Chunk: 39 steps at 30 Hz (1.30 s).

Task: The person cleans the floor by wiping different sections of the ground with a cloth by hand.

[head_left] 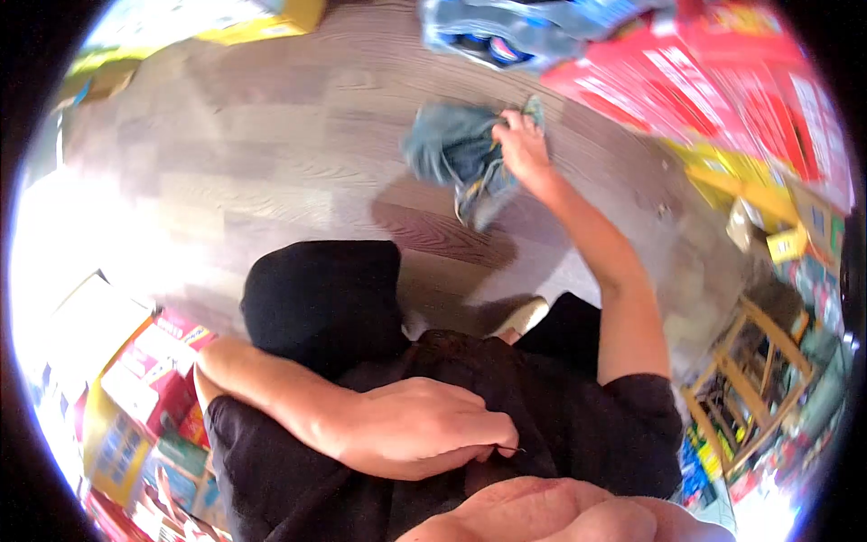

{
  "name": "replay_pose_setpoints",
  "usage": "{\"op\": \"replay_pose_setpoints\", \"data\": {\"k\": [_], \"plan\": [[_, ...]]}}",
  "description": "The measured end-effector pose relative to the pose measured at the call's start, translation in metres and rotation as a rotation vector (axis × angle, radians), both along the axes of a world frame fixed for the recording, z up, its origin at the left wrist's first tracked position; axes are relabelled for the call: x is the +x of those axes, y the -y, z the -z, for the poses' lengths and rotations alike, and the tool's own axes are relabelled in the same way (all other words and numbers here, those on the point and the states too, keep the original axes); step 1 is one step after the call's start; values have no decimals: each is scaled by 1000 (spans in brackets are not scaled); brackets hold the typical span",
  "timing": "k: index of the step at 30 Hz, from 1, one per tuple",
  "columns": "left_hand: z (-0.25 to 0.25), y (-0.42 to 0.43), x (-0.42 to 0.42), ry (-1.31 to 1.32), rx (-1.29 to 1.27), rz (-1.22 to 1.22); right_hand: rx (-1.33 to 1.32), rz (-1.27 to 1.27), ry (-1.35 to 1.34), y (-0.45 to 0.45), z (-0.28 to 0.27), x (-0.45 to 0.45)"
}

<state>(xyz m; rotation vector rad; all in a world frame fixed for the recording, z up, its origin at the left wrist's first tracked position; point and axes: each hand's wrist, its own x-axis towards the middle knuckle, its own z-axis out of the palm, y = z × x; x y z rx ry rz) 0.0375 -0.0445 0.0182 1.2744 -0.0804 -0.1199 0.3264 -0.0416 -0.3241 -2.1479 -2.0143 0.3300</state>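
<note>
My right hand (522, 144) reaches out over the floor, fingers closed on the edge of a crumpled blue-grey plastic bag (449, 144). The bag looks translucent, with small yellow and white patches, and hangs above its shadow; motion blurs it. Its contents, if any, cannot be made out. Close to the chest of the black shirt (560, 425), my left hand (429, 429) is closed with its fingertips pinched together. A thin dark line shows at those fingertips, too small to name.
Wood-pattern flooring (271, 154) stretches ahead. Plastic-wrapped bottles (501, 45) and red cartons (677, 81) stand at the upper right, above yellow boxes (722, 176). A wooden stool (750, 384) is at my right. Red-and-white boxes (153, 370) stack up at my left.
</note>
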Motion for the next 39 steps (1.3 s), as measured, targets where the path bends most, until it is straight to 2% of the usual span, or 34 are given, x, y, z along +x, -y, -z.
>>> {"op": "replay_pose_setpoints", "data": {"k": [3, 5, 6, 8, 10, 11, 13, 14, 15, 17, 18, 19, 20, 21, 22, 23, 26, 27, 28, 30, 31, 33, 34, 36, 37, 38, 39], "plan": [[-1, -2, 5, 12, 11, 19, -51, 123, 56, 65, 12, 89], [1, -1, 7, -8, 7, 26, -371, 413, 49, 122, 16, 138], [2, 0, 10, -2, 0, 42, -351, 530, 16, 172, 37, 168], [1, 0, 17, -50, 35, 1, -329, 676, -13, 231, 42, 183], [1, -3, 25, -93, 7, 55, -551, 798, 78, 268, 14, 167], [4, -3, 27, -144, 24, 50, -451, 929, -38, 277, 21, 166], [5, -7, 32, -267, 89, 63, 79, 1037, -39, 289, 53, 156], [10, -6, 30, -304, 130, 50, 215, 1159, -88, 279, 51, 145], [9, -5, 32, -405, 135, -1, 203, 1208, 15, 267, 43, 126], [7, -1, 37, -593, 160, -149, 93, 1092, 273, 247, 31, 92], [7, 4, 46, -597, 169, -100, 155, 1013, 190, 245, 33, 84], [7, 8, 54, -683, 167, -226, 143, 951, 74, 237, 19, 69], [8, 11, 63, -766, 165, -348, 222, 838, 78, 237, 21, 53], [11, 12, 70, -744, 316, -308, 144, 746, -23, 238, 17, 36], [18, 17, 76, -744, 295, -332, -70, 742, -117, 232, 17, 16], [26, 20, 80, -744, 277, -343, 98, 653, -102, 234, 9, -11], [42, 27, 95, -779, 266, -317, 118, 259, -172, 262, 49, -83], [47, 32, 101, -818, 272, -301, 174, 146, -282, 270, 51, -91], [51, 32, 103, -813, 274, -284, 173, 163, -278, 271, 63, -90], [59, 38, 111, -827, 278, -252, 598, -78, -407, 283, 108, -90], [64, 41, 115, -823, 276, -234, 515, -8, -463, 290, 135, -97], [70, 45, 119, -847, 318, -214, 380, -210, -287, 298, 90, -20], [77, 46, 118, -851, 319, -200, 246, -116, -283, 300, 73, 13], [89, 46, 116, -846, 319, -159, 361, -23, -183, 326, 65, 93], [91, 47, 116, -857, 321, -147, 1, 161, -30, 334, 0, 127], [93, 49, 116, -880, 328, -139, 232, 338, 83, 372, 35, 159], [96, 51, 116, -905, 336, -130, 140, 552, 127, 404, 27, 188]]}}
